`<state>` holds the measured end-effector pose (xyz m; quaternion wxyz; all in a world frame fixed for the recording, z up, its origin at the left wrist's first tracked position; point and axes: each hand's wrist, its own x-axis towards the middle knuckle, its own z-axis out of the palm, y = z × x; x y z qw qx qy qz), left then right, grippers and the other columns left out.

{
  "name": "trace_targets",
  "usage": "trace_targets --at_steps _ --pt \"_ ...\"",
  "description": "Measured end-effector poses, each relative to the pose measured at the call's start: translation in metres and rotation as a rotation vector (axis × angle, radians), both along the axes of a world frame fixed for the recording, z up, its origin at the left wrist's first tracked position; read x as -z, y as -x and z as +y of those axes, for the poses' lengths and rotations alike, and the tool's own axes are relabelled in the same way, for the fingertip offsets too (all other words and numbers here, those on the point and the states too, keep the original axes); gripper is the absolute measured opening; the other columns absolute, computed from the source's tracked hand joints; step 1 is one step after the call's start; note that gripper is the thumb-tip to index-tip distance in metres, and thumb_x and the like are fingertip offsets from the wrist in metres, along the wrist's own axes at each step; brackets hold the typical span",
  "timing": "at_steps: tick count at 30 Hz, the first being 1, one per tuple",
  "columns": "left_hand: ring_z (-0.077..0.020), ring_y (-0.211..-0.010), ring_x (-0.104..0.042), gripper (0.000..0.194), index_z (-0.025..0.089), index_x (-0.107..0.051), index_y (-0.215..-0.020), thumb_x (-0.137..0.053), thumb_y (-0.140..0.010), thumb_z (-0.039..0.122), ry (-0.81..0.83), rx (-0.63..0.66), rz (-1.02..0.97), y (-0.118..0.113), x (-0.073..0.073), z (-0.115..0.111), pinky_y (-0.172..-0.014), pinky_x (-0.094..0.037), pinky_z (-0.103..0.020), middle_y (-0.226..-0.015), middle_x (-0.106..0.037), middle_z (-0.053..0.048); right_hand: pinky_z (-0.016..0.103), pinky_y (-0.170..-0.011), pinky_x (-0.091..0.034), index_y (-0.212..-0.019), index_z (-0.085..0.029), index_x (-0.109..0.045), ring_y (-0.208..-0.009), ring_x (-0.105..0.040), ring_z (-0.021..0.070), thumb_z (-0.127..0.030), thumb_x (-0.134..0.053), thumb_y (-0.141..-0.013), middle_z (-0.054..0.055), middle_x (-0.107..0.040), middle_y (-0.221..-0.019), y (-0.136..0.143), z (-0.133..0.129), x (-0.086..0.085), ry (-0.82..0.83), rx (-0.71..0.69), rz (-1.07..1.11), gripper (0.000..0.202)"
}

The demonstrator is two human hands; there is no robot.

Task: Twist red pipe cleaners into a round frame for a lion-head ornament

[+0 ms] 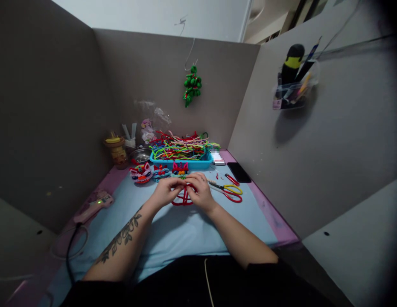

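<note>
Both hands meet over the blue cloth at the middle of the view, around a red pipe-cleaner frame (185, 199) of curved, crossing strands. My left hand (166, 192) pinches its top left part with the fingers closed. On the other side my right hand (201, 192) grips its upper right part, fingers bent round it. The fingertips of the two hands nearly touch, and they hide the top of the frame. Just behind them stand three finished pipe-cleaner figures: a red and pink one (141, 174), a blue one (161, 172) and a magenta one (180, 169).
Behind the figures is a blue basket (182, 163) of colourful pipe cleaners. Scissors (232, 192), a red tool (232, 179) and a black phone (239, 172) lie right. A pink glue gun (94, 207) lies left, with its cord. A metal bowl (141, 155) stands back left.
</note>
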<state>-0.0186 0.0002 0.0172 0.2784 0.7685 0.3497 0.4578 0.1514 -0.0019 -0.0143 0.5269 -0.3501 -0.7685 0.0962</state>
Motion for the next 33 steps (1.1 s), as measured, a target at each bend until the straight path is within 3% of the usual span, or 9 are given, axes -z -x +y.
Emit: trace_targets --at_steps 7,16,28,31,33 --pt "-0.0173 -0.075 -0.065 0.016 0.022 -0.073 -0.085 -0.059 -0.078 0.021 -0.123 0.026 0.066 -0.002 0.001 0.0 -0.072 -0.047 -0.026 -0.083 -0.072 -0.007 0.04 -0.092 -0.036 -0.087 -0.024 -0.065 -0.101 -0.048 0.0219 -0.014 -0.053 -0.078 0.005 -0.06 -0.099 -0.003 0.002 -0.003 -0.021 0.023 -0.031 0.018" --pt "-0.0162 -0.076 -0.062 0.016 0.024 -0.074 -0.086 -0.059 -0.079 0.026 -0.136 0.015 0.028 -0.001 0.006 0.005 -0.071 -0.047 -0.026 -0.084 -0.07 -0.008 0.038 -0.088 -0.037 -0.071 -0.022 -0.066 -0.096 -0.049 0.0204 -0.011 -0.054 -0.075 0.005 -0.058 -0.092 -0.001 0.008 0.0 0.166 -0.006 0.061 0.017" --pt "-0.0169 -0.078 -0.06 0.019 0.021 -0.071 -0.086 -0.054 -0.081 0.023 -0.137 0.112 0.094 -0.001 0.004 0.001 -0.073 -0.045 -0.027 -0.083 -0.068 -0.008 0.03 -0.081 -0.041 -0.062 -0.018 -0.066 -0.085 -0.054 0.0172 -0.025 -0.064 -0.068 0.003 -0.057 -0.091 -0.007 0.018 0.007 0.738 -0.453 0.36 0.01" --pt "-0.0162 -0.075 -0.059 0.017 0.02 -0.071 -0.085 -0.055 -0.08 0.024 -0.074 0.112 0.037 0.0 0.002 0.0 -0.071 -0.045 -0.026 -0.08 -0.068 -0.007 0.03 -0.083 -0.041 -0.066 -0.018 -0.067 -0.09 -0.055 0.0181 -0.025 -0.062 -0.069 0.003 -0.058 -0.096 -0.009 0.016 0.004 0.758 -0.507 0.342 0.009" --pt "-0.0158 -0.072 -0.059 0.015 0.018 -0.071 -0.083 -0.059 -0.077 0.025 0.001 0.085 -0.023 0.001 0.0 0.0 -0.068 -0.045 -0.025 -0.078 -0.067 -0.007 0.032 -0.087 -0.04 -0.07 -0.019 -0.068 -0.095 -0.055 0.0191 -0.022 -0.063 -0.068 0.003 -0.058 -0.101 -0.01 0.015 0.001 0.677 -0.5 0.287 0.006"
